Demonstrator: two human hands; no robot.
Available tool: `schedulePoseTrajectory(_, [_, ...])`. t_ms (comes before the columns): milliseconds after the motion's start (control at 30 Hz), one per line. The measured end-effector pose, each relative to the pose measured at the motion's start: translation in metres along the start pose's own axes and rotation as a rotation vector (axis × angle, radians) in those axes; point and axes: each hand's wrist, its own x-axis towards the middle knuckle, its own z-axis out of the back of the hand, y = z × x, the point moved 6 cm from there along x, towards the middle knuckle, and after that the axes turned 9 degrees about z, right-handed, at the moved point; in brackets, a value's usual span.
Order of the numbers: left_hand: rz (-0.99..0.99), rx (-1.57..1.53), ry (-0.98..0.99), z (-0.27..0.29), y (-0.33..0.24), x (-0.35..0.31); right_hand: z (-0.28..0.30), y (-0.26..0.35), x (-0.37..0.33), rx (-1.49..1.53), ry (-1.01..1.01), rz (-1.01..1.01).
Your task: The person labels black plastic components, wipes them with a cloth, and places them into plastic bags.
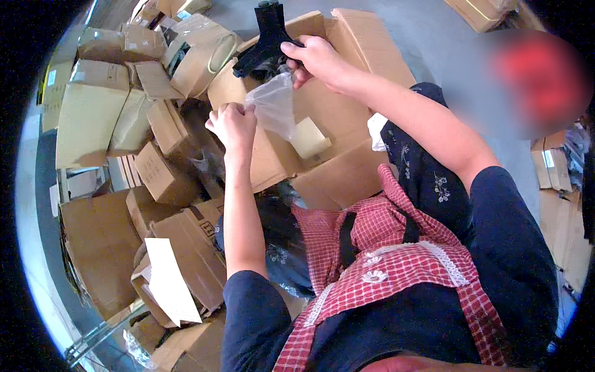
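Note:
My right hand grips a black forked plastic part by its side, thumb on top, holding it above an open cardboard box. My left hand is closed in a pinch on the edge of a clear plastic bag. The bag stretches from these fingers up to the underside of the black part, near my right fingers. Whether the part still sits partly inside the bag is hard to make out. Low in the box lies a pale cardboard piece.
Piled cardboard boxes fill the left side. A white sheet of paper rests on a brown box at lower left. Flattened cardboard leans at the right, and another carton stands at the far right. A blurred red shape is at right.

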Motion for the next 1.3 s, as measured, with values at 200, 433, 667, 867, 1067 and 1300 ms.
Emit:
schedulePoseTrajectory(200, [0.262,-0.420,0.156,0.004,0.019,0.000,-0.016,0.005,-0.017,-0.243,0.114,0.017])
schedulePoseTrajectory(433, [0.187,-0.466,0.364,0.015,-0.006,-0.001,-0.006,0.003,-0.012,-0.719,0.045,0.438])
schedulePoseTrajectory(667, [0.180,-0.649,0.340,0.015,-0.020,-0.004,-0.002,0.008,-0.007,-0.883,-0.009,0.530])
schedulePoseTrajectory(867, [0.222,-0.812,0.224,0.009,-0.004,-0.001,-0.008,-0.006,-0.003,-1.000,0.066,0.591])
schedulePoseTrajectory(1067, [0.280,-0.893,0.063,0.030,-0.001,0.001,-0.018,-0.026,-0.016,-0.997,0.302,0.358])
schedulePoseTrajectory(1300, [0.213,-0.773,0.140,0.026,-0.005,-0.001,-0.018,-0.040,-0.014,-1.171,0.544,0.174])
